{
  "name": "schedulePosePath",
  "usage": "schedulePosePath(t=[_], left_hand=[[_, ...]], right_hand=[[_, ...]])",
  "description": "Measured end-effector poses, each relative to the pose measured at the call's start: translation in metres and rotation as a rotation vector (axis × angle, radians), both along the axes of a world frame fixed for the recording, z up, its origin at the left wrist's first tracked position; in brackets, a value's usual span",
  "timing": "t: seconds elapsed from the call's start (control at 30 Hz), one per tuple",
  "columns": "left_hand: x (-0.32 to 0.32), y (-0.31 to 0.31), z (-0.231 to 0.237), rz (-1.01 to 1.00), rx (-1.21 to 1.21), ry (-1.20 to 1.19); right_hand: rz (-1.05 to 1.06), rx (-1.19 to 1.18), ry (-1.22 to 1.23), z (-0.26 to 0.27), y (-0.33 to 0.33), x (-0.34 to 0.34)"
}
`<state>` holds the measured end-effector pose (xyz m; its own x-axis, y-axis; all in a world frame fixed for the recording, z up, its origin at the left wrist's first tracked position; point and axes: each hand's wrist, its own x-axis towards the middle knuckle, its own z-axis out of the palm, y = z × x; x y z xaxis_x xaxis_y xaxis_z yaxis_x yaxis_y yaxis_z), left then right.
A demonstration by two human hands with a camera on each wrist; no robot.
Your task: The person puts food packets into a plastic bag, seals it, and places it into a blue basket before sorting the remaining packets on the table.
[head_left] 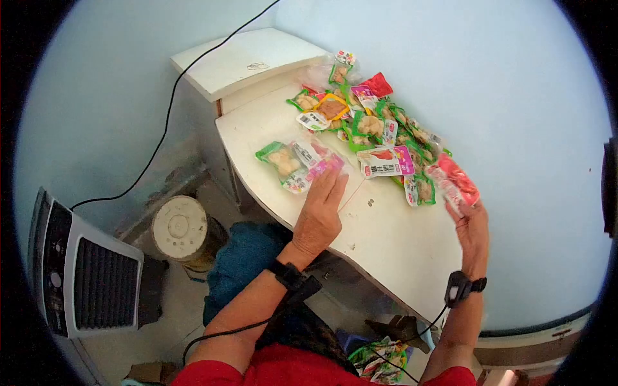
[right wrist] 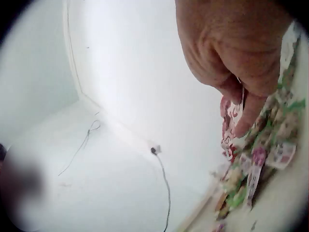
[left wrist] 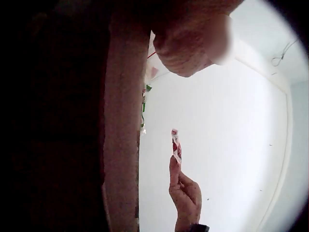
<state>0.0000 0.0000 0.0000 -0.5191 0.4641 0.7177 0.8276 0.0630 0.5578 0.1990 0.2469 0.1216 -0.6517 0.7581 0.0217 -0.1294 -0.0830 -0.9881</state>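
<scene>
In the head view my right hand (head_left: 473, 226) pinches a red-and-white snack packet (head_left: 454, 183) by its lower end, raised at the right side of the pile. The right wrist view shows the thumb and fingers on this packet (right wrist: 227, 125), beside the heaped packets. My left hand (head_left: 320, 209) lies over the white table (head_left: 399, 241) with fingers stretched forward, fingertips at a pink-and-white packet (head_left: 327, 162). A green-edged clear packet (head_left: 281, 159) with pale food inside lies just left of it. In the left wrist view the left hand (left wrist: 193, 46) is dark and its fingertips are hidden.
Several green, yellow and red snack packets (head_left: 370, 125) are heaped along the wall. A raised white shelf (head_left: 251, 58) stands at the table's left end. On the floor are a round-topped drum (head_left: 180, 225), an air cooler (head_left: 103, 283) and more packets (head_left: 380, 361). A black cable (head_left: 168, 116) crosses the left.
</scene>
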Motion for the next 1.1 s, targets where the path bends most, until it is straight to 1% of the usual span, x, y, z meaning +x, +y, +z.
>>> schedulePosePath(t=[0.03, 0.07, 0.1, 0.2, 0.37, 0.53, 0.63, 0.67, 0.77, 0.87, 0.97, 1.07, 1.1], left_hand=[[0.003, 0.0, 0.003, 0.002, -0.003, -0.006], [0.004, -0.001, 0.005, 0.005, -0.005, -0.01], [-0.002, -0.003, 0.005, -0.002, -0.014, 0.014], [0.002, -0.004, 0.007, -0.012, 0.009, 0.013], [0.003, -0.004, 0.01, -0.04, 0.075, -0.012], [0.0, -0.006, 0.01, -0.039, 0.051, 0.006], [0.001, -0.005, 0.011, -0.031, 0.026, 0.04], [0.001, -0.006, 0.012, -0.024, 0.015, 0.064], [0.001, -0.006, 0.012, -0.047, 0.022, 0.03], [0.002, -0.005, 0.01, -0.045, 0.022, 0.038], [0.001, -0.003, 0.007, -0.061, 0.076, 0.022], [0.001, -0.004, 0.007, -0.08, 0.069, -0.002], [0.001, -0.004, 0.006, -0.078, 0.075, 0.002]], right_hand=[[-0.008, 0.042, -0.025, 0.003, -0.025, -0.002], [0.04, 0.0, -0.029, 0.001, -0.042, -0.001], [0.07, -0.066, 0.008, -0.012, -0.058, -0.01], [0.145, -0.163, -0.047, -0.022, -0.094, -0.02], [0.265, -0.282, -0.065, -0.037, -0.124, -0.05], [0.329, -0.405, -0.047, -0.051, -0.134, -0.075], [0.379, -0.461, 0.032, -0.06, -0.138, -0.091], [0.366, -0.496, 0.025, -0.06, -0.141, -0.098], [0.338, -0.544, 0.068, -0.072, -0.142, -0.118], [0.437, -0.616, 0.149, -0.085, -0.139, -0.14], [0.492, -0.702, 0.194, -0.093, -0.138, -0.159], [0.64, -0.803, 0.276, -0.124, -0.116, -0.175], [0.634, -0.762, 0.276, -0.119, -0.118, -0.179]])
